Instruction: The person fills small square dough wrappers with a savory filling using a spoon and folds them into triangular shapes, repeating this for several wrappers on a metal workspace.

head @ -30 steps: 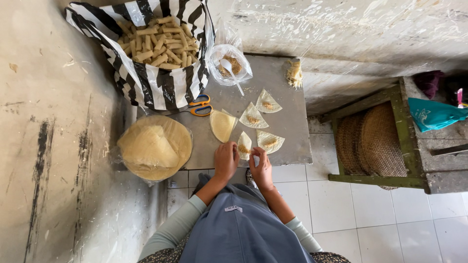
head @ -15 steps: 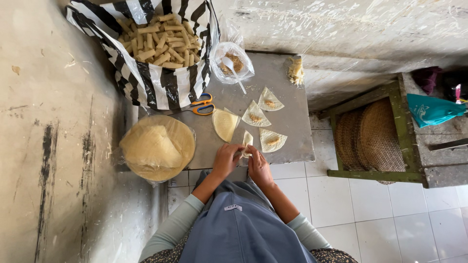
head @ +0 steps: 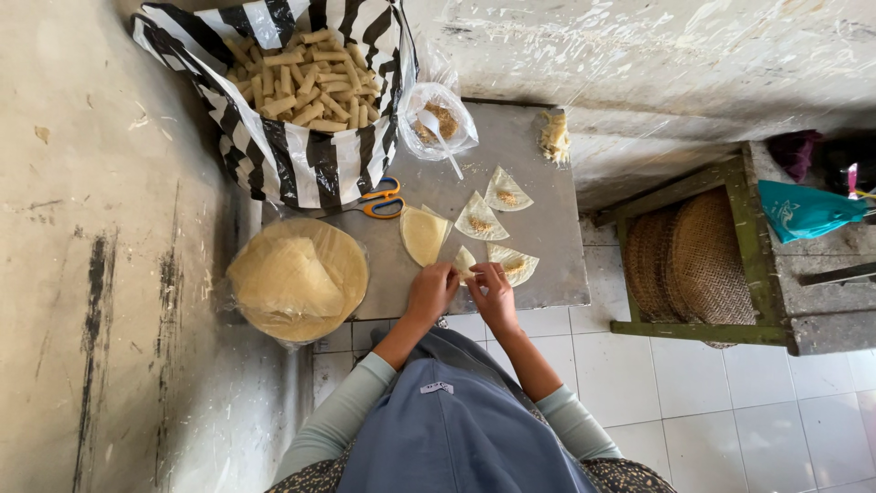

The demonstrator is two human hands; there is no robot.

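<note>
A grey work table (head: 538, 233) is standing against a rough plastered wall, over a floor of pale tiles, and the head camera is looking straight down on it. The person's left hand (head: 431, 290) and right hand (head: 493, 294) are meeting at the near edge of the table, both pinching a small folded wrapper (head: 464, 262) between them; the fingers of each hand are curling together onto the dough, though how tightly they are clamping it cannot be told. Just beside the left hand a plain folded wrapper sheet (head: 423, 234) is lying flat. Three wedge-shaped wrappers with filling (head: 481, 219) are lying beyond and to the right of the hands, one of them almost touching the right hand. Orange-handled scissors (head: 383, 198) are resting near the black-and-white striped bag (head: 301, 160), which is holding many finished rolled sticks (head: 301, 78). A clear bag of filling (head: 436, 119) with a white spoon in it is sitting at the table's far side. A round stack of wrappers under plastic (head: 297, 281) is sitting to the left of the table. A woven basket (head: 698, 256) is resting in a green wooden frame to the right.
</note>
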